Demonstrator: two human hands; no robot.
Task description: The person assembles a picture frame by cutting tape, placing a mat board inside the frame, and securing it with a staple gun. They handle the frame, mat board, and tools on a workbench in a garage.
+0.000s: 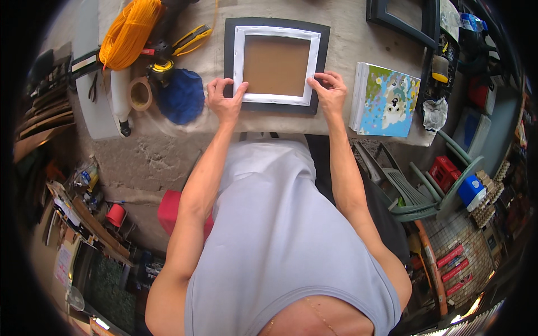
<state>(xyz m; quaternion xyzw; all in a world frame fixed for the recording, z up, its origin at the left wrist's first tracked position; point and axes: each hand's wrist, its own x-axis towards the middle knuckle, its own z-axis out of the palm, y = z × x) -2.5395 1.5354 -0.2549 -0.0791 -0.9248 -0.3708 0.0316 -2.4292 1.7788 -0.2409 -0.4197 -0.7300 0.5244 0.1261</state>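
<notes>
A dark grey picture frame lies on the cloth-covered table in front of me. Inside it sits a stretched canvas seen from the back, its white folded border running round a brown middle. My left hand grips the left side near the lower corner, thumb on the white border and fingers curled at the outer edge. On the opposite side my right hand does likewise, thumb pressing the canvas border. The fingertips beneath the frame are partly hidden.
To the right lie a stack of painted canvases and another dark frame. Orange rope, a yellow utility knife, a tape roll and blue cloth lie left. A green plastic chair stands below the table's right side.
</notes>
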